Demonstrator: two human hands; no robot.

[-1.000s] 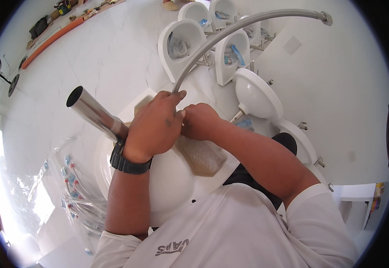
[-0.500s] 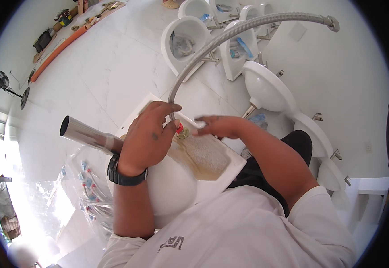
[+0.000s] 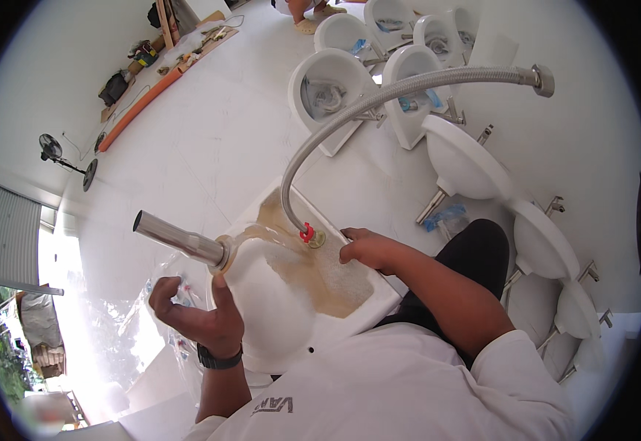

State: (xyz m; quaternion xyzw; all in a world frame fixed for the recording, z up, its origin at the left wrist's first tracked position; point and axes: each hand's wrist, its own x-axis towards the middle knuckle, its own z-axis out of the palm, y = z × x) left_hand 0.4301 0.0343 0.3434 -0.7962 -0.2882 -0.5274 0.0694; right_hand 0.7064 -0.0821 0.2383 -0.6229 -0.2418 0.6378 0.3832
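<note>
A white washbasin (image 3: 260, 294) lies underside up in front of me, its rough patches stained brown. From it rises a braided flexible hose (image 3: 364, 107), curving to the upper right with a metal nut at its free end. At its base sits a red collar (image 3: 306, 233) against a brass-coloured fitting (image 3: 317, 239). A chrome drain pipe (image 3: 181, 237) sticks out of the basin to the left. Just below that pipe is my left hand (image 3: 206, 312), open, thumb raised and fingers bent apart, holding nothing. My right hand (image 3: 370, 250) grips the basin's right edge, some fingertips hidden.
Several washbasins (image 3: 328, 84) stand on the floor ahead, and others (image 3: 471, 165) line the right wall with metal fittings on them. Plastic-wrapped hoses (image 3: 184, 294) lie at the left. An orange pipe (image 3: 140, 110), a fan (image 3: 70, 158) and another person's feet (image 3: 317, 22) are farther off.
My left hand has left the hose base and moved left and nearer, below the drain pipe. My right hand has gone from beside the red collar to the basin's edge. The view has shifted slightly.
</note>
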